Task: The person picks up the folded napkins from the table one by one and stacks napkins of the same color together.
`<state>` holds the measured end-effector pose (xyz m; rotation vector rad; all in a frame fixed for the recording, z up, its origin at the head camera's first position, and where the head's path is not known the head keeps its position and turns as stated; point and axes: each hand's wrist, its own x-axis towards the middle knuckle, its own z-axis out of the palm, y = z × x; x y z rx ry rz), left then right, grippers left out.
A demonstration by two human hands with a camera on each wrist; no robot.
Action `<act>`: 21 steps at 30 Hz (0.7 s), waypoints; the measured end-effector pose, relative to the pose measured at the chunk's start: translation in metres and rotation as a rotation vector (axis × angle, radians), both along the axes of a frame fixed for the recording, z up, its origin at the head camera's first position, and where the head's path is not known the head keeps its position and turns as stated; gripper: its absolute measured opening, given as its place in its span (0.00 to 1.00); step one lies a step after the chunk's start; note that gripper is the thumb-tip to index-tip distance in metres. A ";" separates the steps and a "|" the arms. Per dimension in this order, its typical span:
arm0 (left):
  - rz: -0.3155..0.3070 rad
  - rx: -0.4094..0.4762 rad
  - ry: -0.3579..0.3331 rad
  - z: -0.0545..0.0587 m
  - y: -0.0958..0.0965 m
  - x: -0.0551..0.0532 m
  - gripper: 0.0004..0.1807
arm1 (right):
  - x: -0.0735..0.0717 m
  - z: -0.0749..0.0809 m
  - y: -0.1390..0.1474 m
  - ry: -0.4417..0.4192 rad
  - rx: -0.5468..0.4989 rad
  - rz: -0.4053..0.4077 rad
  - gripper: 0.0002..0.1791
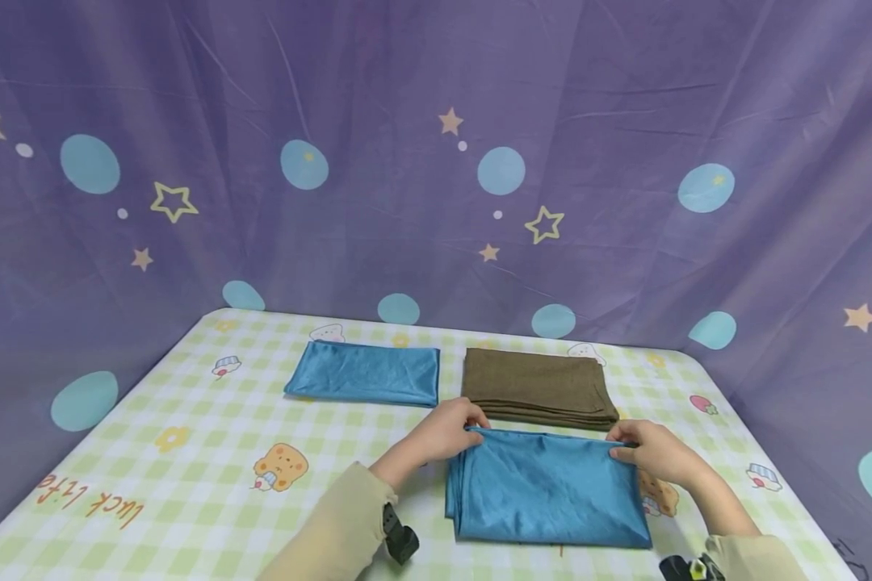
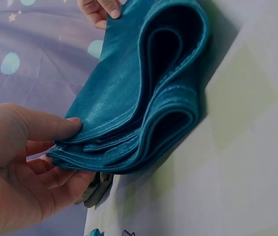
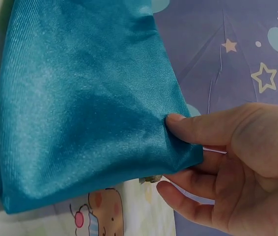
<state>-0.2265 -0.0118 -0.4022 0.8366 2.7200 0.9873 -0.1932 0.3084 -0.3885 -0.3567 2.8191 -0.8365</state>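
A shiny blue cloth (image 1: 548, 488), folded into several layers, lies near the front of the table. My left hand (image 1: 448, 432) pinches its far left corner, thumb on top and fingers beneath. The far right corner is pinched the same way by my right hand (image 1: 657, 453). In the left wrist view the stacked edges of the cloth (image 2: 124, 118) show, with rounded folds toward the near side. The right wrist view shows the smooth upper face of the cloth (image 3: 90, 98), dented at the thumb. Both far corners are lifted.
Just behind the held cloth lies a folded brown cloth (image 1: 538, 383). Another folded blue cloth (image 1: 366, 373) lies at the back left. The table (image 1: 211, 476) has a green-and-white checked cover with printed figures. A purple patterned curtain (image 1: 407, 81) hangs behind it.
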 end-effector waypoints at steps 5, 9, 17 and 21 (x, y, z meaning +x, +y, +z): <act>0.002 0.012 0.021 0.001 -0.003 -0.001 0.08 | 0.000 0.004 -0.003 0.012 -0.020 0.006 0.05; 0.006 0.020 0.030 0.004 -0.008 -0.001 0.08 | 0.000 0.007 -0.005 0.011 -0.058 0.012 0.06; 0.016 0.028 0.037 0.012 -0.016 -0.002 0.08 | -0.002 0.012 -0.011 0.034 -0.078 0.011 0.07; 0.022 0.016 0.036 0.011 -0.019 -0.002 0.10 | -0.002 0.013 -0.014 0.066 -0.065 0.014 0.06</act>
